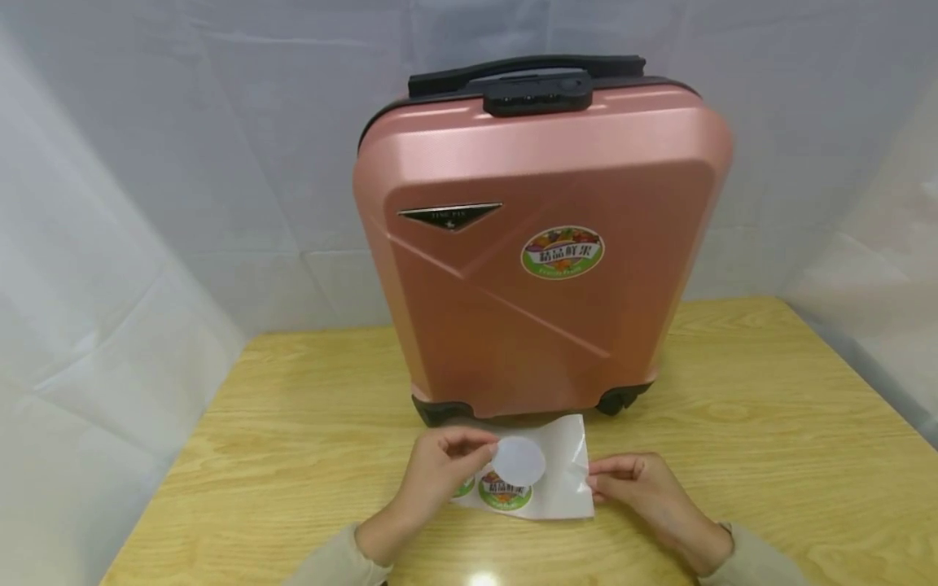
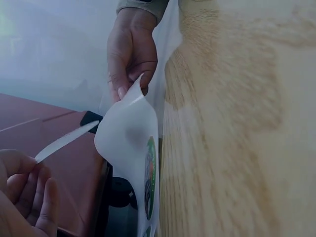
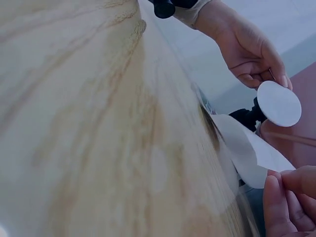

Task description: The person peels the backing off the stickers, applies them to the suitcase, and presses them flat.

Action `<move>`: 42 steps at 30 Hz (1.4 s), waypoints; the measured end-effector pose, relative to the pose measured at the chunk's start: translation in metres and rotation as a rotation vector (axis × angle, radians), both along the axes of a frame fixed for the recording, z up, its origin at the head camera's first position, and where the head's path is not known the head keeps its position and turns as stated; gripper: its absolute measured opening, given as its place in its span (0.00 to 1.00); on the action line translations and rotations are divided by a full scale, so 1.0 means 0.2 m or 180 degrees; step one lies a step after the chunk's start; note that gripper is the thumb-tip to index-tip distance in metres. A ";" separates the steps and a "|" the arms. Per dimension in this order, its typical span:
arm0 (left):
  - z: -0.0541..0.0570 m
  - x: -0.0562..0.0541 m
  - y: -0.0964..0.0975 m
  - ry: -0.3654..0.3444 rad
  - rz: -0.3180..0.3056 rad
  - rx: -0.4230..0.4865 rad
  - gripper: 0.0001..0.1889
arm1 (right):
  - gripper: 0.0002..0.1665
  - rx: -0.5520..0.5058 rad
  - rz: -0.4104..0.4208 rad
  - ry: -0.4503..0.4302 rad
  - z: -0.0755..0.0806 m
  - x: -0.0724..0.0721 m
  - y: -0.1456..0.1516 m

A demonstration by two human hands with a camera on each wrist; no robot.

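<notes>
Between thumb and fingers, my left hand (image 1: 443, 465) pinches the edge of a round sticker (image 1: 519, 462), its plain white side toward me. In the right wrist view that sticker (image 3: 279, 103) is a pale disc apart from the sheet. My right hand (image 1: 645, 487) pinches the right edge of a white sticker sheet (image 1: 563, 480), which curls up at that side in the left wrist view. Colourful fruit stickers (image 1: 506, 493) remain on the sheet's left part, partly covered by the held sticker. A pink suitcase (image 1: 528, 325) stands upright just behind the hands, with one fruit sticker (image 1: 563, 253) on its front.
The suitcase has a black handle (image 1: 538, 91) on top, a dark triangular badge (image 1: 450, 216) and black wheels (image 1: 621, 399). It stands on a wood-grain table (image 1: 769, 407). White sheeting (image 1: 146, 203) hangs behind and at both sides.
</notes>
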State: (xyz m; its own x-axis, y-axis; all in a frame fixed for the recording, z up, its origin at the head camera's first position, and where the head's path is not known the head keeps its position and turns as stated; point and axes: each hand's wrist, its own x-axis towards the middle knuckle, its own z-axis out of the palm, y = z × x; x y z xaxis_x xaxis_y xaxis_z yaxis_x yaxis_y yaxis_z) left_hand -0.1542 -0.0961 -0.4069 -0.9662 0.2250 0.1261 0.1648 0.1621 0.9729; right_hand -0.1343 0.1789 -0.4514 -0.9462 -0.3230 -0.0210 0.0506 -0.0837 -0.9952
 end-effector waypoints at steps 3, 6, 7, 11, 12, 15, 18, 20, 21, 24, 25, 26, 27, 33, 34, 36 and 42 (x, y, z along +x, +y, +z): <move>0.00 0.00 0.00 0.0018 -0.0024 0.0072 0.08 | 0.19 0.0082 -0.0017 -0.0059 0.00 0.00 0.00; 0.00 -0.01 0.01 0.0071 -0.0054 0.0110 0.09 | 0.19 0.0159 -0.0077 -0.0116 0.01 0.00 0.00; 0.00 -0.02 0.01 0.0091 -0.0066 0.0121 0.09 | 0.19 0.0180 -0.0100 -0.0132 0.01 0.00 0.00; 0.01 -0.02 0.02 0.0131 -0.0073 0.0165 0.09 | 0.17 0.0253 -0.0191 -0.0170 0.02 0.00 0.01; 0.01 -0.02 0.02 0.0129 -0.0063 0.0167 0.09 | 0.17 0.0274 -0.0208 -0.0158 0.03 0.00 0.01; 0.02 -0.02 0.03 0.0107 -0.0030 0.0158 0.08 | 0.17 0.0326 -0.0277 -0.0143 0.04 0.00 0.01; 0.03 -0.02 0.04 0.0083 -0.0008 0.0154 0.08 | 0.17 0.0438 -0.0351 -0.0105 0.05 -0.01 0.01; 0.04 -0.02 0.04 0.0080 -0.0006 0.0148 0.08 | 0.17 0.0491 -0.0383 -0.0086 0.05 -0.01 0.01; 0.04 -0.02 0.04 0.0083 -0.0005 0.0147 0.07 | 0.17 0.0527 -0.0405 -0.0069 0.06 -0.01 0.01; 0.05 -0.02 0.05 0.0110 -0.0009 0.0139 0.07 | 0.17 0.0643 -0.0483 0.0010 0.07 -0.01 0.02; 0.05 -0.02 0.05 0.0116 -0.0010 0.0142 0.07 | 0.17 0.0684 -0.0516 0.0049 0.07 -0.01 0.02; 0.05 -0.02 0.05 0.0119 -0.0008 0.0150 0.07 | 0.17 0.0713 -0.0565 0.0072 0.08 0.00 0.02; 0.05 -0.02 0.05 0.0127 -0.0008 0.0161 0.07 | 0.16 0.0762 -0.0605 0.0121 0.08 0.00 0.02; 0.07 -0.02 0.07 0.0111 0.0013 0.0205 0.07 | 0.13 0.1010 -0.0751 0.0626 0.15 0.01 0.00; 0.07 -0.03 0.07 0.0114 0.0013 0.0208 0.07 | 0.12 0.1038 -0.0756 0.0745 0.17 0.01 -0.01; 0.07 -0.03 0.08 0.0123 0.0012 0.0223 0.08 | 0.11 0.1015 -0.0744 0.0943 0.21 0.02 -0.03; 0.09 -0.04 0.12 0.0163 0.0003 0.0240 0.07 | 0.10 0.0731 -0.0677 0.1195 0.30 0.04 -0.12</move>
